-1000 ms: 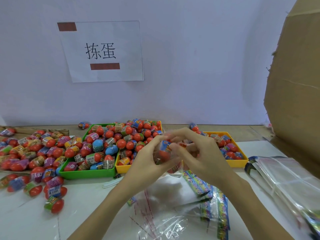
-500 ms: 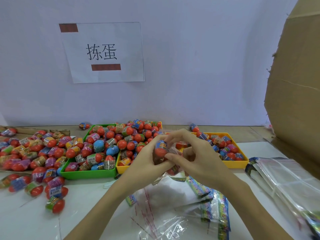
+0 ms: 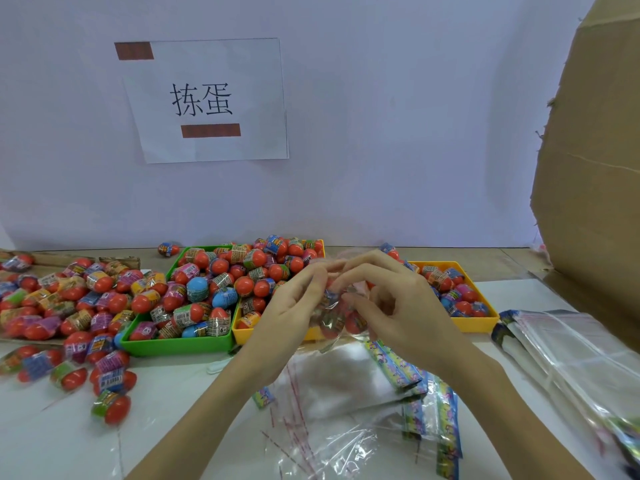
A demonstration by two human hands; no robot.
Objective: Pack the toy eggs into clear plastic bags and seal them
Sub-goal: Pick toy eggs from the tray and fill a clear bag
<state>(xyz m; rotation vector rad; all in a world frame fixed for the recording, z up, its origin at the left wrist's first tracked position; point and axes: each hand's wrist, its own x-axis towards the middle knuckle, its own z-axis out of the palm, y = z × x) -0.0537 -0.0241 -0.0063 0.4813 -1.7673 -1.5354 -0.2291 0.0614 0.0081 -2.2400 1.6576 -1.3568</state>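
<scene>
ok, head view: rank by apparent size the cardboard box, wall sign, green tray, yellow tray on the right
1. cardboard box, cut off by the frame
2. wall sign
3. green tray, though nearer than the sign
4. yellow tray, partly hidden by the right hand

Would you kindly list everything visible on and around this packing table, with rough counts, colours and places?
held bag of eggs: one, clear with red eggs inside, between both hands
green tray: one, heaped with eggs, left of centre
yellow trays: two, holding eggs, centre and right
loose toy eggs: many, mostly red with coloured wrappers, table's left side
clear bags: several, flat, near edge
stacked bags: a pile, clear, right
printed strips: several, blue-green, under the right forearm
paper sign: one, white, on wall
cardboard: brown, far right
left hand: pinches the held bag
right hand: pinches the held bag
</scene>
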